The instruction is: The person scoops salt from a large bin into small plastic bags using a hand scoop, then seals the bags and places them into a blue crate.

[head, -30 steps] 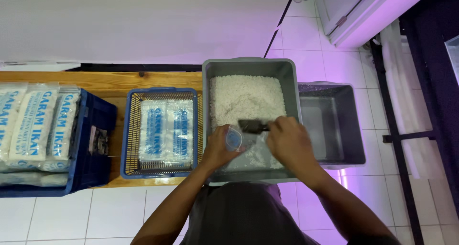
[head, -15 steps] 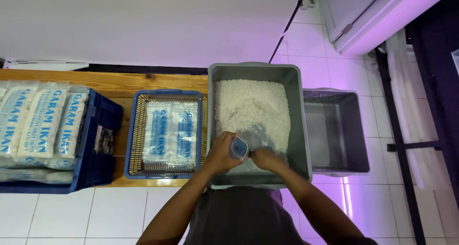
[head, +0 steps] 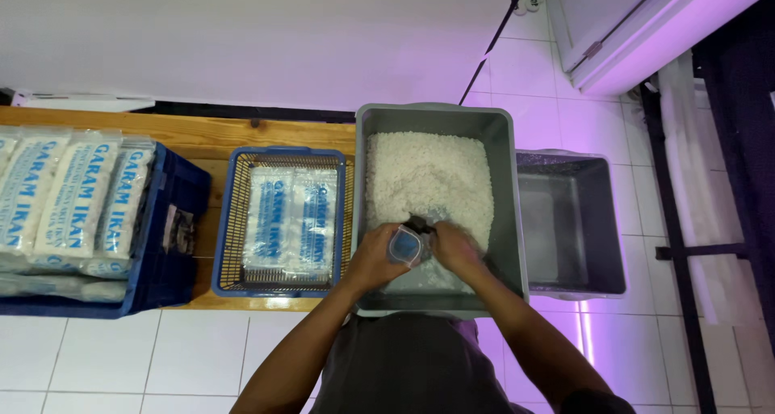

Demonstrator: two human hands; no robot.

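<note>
A grey tub (head: 508,189) in front of me holds a heap of white coarse grains (head: 428,176). My left hand (head: 373,260) grips a small clear plastic bag (head: 405,245) over the tub's near end, its mouth facing up. My right hand (head: 457,249) is pressed against the bag from the right and holds a small dark scoop (head: 420,223), which sits at the bag's mouth. The scoop is mostly hidden by my fingers, so I cannot tell what is in it.
A blue wire-sided basket (head: 228,220) with two filled printed bags (head: 292,218) sits left of the tub on a wooden bench (head: 202,136). Further left, a dark blue crate (head: 173,244) carries stacked bags. An empty grey tub (head: 570,220) stands to the right on the white tiled floor.
My right hand has drawn the scoop back from the grains to the bag's mouth, and both hands now meet at the tub's near end.
</note>
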